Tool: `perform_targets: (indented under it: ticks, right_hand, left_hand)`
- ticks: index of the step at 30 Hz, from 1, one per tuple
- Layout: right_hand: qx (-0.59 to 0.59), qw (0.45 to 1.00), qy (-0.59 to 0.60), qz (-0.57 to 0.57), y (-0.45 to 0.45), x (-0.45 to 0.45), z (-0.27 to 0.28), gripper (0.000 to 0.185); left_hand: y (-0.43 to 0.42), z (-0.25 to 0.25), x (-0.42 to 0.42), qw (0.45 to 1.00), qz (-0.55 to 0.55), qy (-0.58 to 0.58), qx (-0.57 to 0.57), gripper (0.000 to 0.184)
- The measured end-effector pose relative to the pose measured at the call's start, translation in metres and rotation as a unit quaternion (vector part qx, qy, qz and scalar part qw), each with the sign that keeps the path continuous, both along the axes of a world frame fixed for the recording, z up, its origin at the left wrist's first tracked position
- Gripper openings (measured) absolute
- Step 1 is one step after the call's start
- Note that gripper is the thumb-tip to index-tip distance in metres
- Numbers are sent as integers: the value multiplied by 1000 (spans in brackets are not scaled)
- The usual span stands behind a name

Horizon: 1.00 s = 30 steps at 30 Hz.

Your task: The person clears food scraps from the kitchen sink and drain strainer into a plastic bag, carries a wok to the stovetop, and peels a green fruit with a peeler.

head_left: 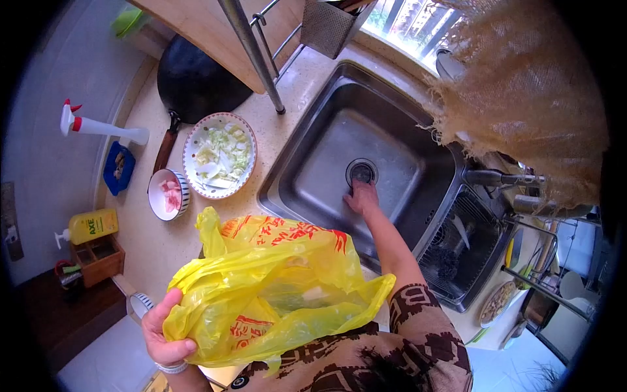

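My left hand [168,330] is closed on the edge of a yellow plastic bag [281,281] with red print. The bag hangs wide at its mouth in front of my body, and something pale shows inside, too blurred to name. My right hand [363,197] reaches down into the large steel sink [320,150]. Its fingers are bent over the sink strainer [361,171] in the drain and appear to grip its near edge; the fingertips are partly hidden.
Left of the sink stand a bowl of chopped cabbage [222,157], a small striped bowl of meat [170,195] and a black wok [199,81]. A spray bottle [104,127] and yellow soap bottle [95,226] sit farther left. A smaller sink [457,251] and dish rack [548,294] are right.
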State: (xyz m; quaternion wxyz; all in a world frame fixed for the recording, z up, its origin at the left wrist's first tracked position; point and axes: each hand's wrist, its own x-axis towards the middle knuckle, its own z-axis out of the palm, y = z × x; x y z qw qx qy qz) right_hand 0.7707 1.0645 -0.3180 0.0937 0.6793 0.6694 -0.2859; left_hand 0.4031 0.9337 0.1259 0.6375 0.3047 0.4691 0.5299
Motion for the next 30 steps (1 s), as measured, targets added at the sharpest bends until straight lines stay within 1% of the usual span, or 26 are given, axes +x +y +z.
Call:
perform_targets:
  ticks: [2,9,11,18,21,23,24,26,30]
  right_hand:
    - [-2,1000,2,0,0,0,4,66]
    - [-9,1000,6,-2,-2,0,2,66]
    - [32,999,20,-23,-4,-1,1,64]
    - [27,999,26,-37,0,1,8,59]
    - [29,999,14,-34,-3,0,4,54]
    - [152,985,38,-67,-10,0,-8,43]
    - [152,985,38,-66,-9,0,-7,43]
    - [154,986,22,-62,-7,0,-6,31]
    - [123,990,9,-67,1,-1,-2,25]
  left_hand:
    - [0,0,1,1000,2,-4,-4,78]
    - [2,-2,2,1000,0,-2,-1,79]
    - [2,-2,1,1000,-2,0,-1,79]
    - [4,-2,-1,1000,-5,1,-8,79]
    - [6,-3,0,1000,-2,-3,-9,80]
    - [6,-4,0,1000,-2,-7,-9,80]
    - [7,-5,-1,1000,-4,-4,-8,79]
    - [7,-6,-3,1000,-5,-1,-6,79]
    - [7,-5,-1,1000,5,-3,-15,79]
